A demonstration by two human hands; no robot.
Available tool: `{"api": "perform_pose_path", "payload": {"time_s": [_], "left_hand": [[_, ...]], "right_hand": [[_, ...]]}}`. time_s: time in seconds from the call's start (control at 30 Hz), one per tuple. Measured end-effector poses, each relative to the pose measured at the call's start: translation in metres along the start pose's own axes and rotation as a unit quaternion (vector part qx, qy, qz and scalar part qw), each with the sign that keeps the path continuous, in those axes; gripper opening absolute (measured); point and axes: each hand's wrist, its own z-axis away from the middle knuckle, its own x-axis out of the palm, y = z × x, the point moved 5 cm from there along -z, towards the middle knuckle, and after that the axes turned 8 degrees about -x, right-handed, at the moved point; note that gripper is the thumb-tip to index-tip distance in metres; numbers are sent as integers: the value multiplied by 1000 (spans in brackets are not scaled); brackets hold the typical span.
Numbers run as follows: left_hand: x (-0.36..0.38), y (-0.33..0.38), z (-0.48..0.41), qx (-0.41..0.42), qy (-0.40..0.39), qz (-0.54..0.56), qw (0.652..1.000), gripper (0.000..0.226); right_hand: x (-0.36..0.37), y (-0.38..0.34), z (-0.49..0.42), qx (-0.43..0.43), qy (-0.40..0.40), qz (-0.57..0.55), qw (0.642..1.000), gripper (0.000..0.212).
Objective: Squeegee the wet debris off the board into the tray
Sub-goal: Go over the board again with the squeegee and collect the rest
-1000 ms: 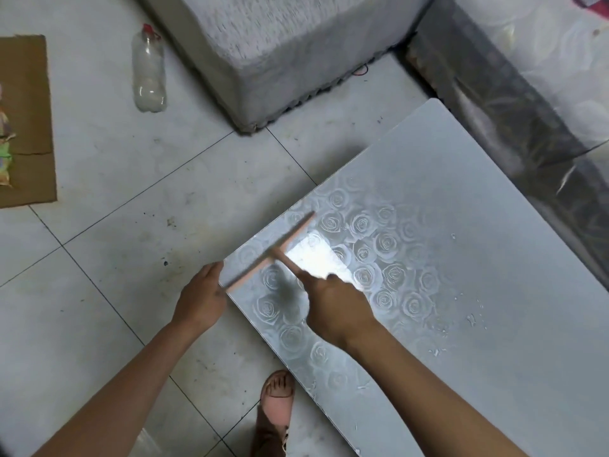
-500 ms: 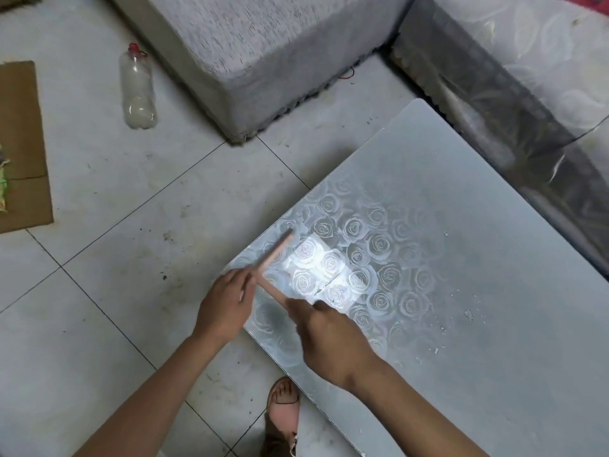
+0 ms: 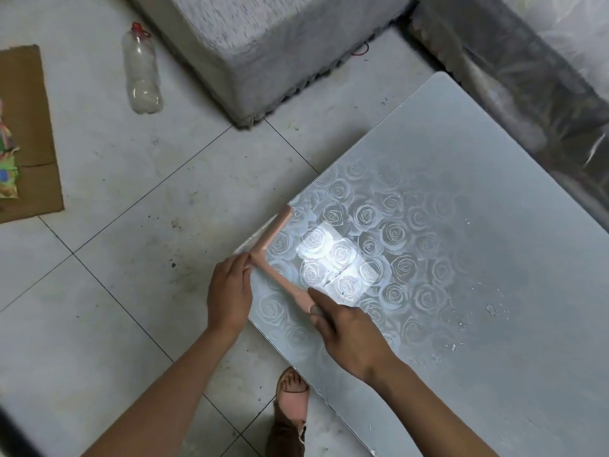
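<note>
Squeegee (image 3: 272,232) is set at the board's (image 3: 478,159) left edge, blade along it; handle is pinched by right hand (image 3: 352,338); left hand (image 3: 229,291) is laid against blade, fingers nearly straight; wet debris (image 3: 490,309) is scattered toward board's right side.

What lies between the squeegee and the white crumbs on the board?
Head view: beyond the squeegee, rose-patterned board, bare apart from glare and a thin streak.
</note>
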Motion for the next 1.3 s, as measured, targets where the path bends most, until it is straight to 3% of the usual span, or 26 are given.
{"api": "perform_pose_path", "payload": {"time_s": [0.1,0.27,0.4,0.63,0.83,0.93,1.13,1.3], "left_hand": [[17,13,22,4,5,31,1000,26],[45,34,50,71,-92,33,993,28],[30,28,47,88,-57,2,995,29],[-18,-26,-9,-10,15,-59,998,33],[3,-20,-17,-47,45,-43,997,31],[14,-5,-6,-22,65,-22,997,29],[37,12,31,28,29,-23,999,28],[7,4,9,-1,68,-21,997,27]], "right_hand": [[-6,18,25,10,27,9,1000,42],[-23,54,77,56,32,10,998,39],[-21,31,77,4,57,-17,998,43],[6,-24,-5,-93,48,-12,994,45],[16,-1,-18,-85,31,-48,995,45],[13,16,4,-82,42,-68,993,46],[3,43,46,-48,35,-67,996,46],[-4,15,21,-100,63,-67,991,44]]}}
